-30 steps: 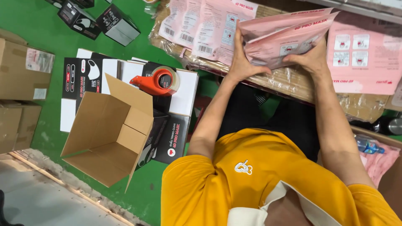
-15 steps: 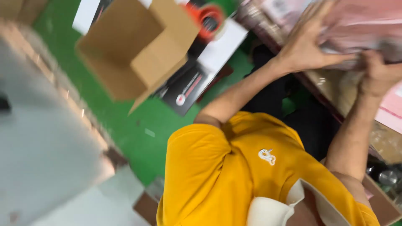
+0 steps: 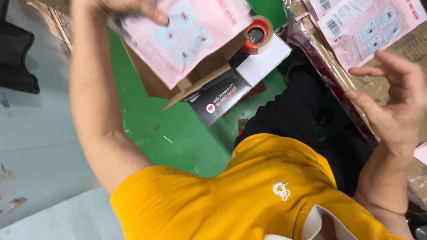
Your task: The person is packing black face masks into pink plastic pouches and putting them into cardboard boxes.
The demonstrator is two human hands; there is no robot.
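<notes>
Change since earlier frames: both hands were gripping one pink packet over the table at the right; now the left hand (image 3: pixel 133 6) alone is carrying it across, over the cardboard box (image 3: pixel 195 73), and the right hand (image 3: pixel 396 104) is staying behind near the table.

Left hand: grasping the pink packet (image 3: pixel 187 38) by its upper edge, fingers curled over the top; most of the hand is running out of the top of the frame.

Right hand: released, holding nothing, fingers spread and slightly bent, hovering just beside the stack on the table.

Pink packet: flat, pale pink, flexible pouch, showing small blue-framed picture panels and red print; hanging tilted, its lower corner overlapping the box's opening.

Packet position: in the air at upper centre-left, above the box, well apart from the table.

Count, pink packets: one in hand; at least two more (image 3: pixel 369 29) lying on the table at upper right, overlapping.

Count, cardboard boxes: one open brown box on the green floor (image 3: pixel 178 142).

Count, tape rolls: one, orange-red core (image 3: pixel 258 33), sitting on a white carton (image 3: pixel 267 60).

Count, dark flat cartons: one black printed carton (image 3: pixel 220 100) showing beside the box.

Person: sitting, wearing a yellow shirt (image 3: pixel 231 200).
</notes>
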